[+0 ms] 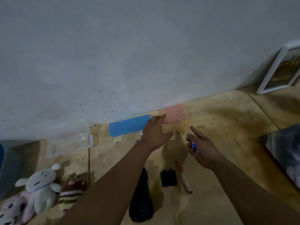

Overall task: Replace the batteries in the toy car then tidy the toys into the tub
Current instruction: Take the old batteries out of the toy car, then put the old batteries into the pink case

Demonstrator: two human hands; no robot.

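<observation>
My left hand [155, 133] reaches forward over the floor with its fingers spread, between a flat blue case [128, 125] and a pink case [177, 113] by the wall. My right hand [200, 147] holds a small blue battery [194, 146] in its curled fingers, with the index finger pointing out. The black toy car [141, 203] lies on the floor under my left forearm. Its black battery cover [168, 177] lies beside it, next to a screwdriver [183, 176] with a red-tipped handle.
A clear plastic box [69, 138] with its lid up stands at the left by the wall. Plush toys [42, 187] lie at the lower left, beside a blue tub edge [1, 158]. A white-framed picture [282, 69] leans at the right. A dark cushion [285, 153] sits at the right edge.
</observation>
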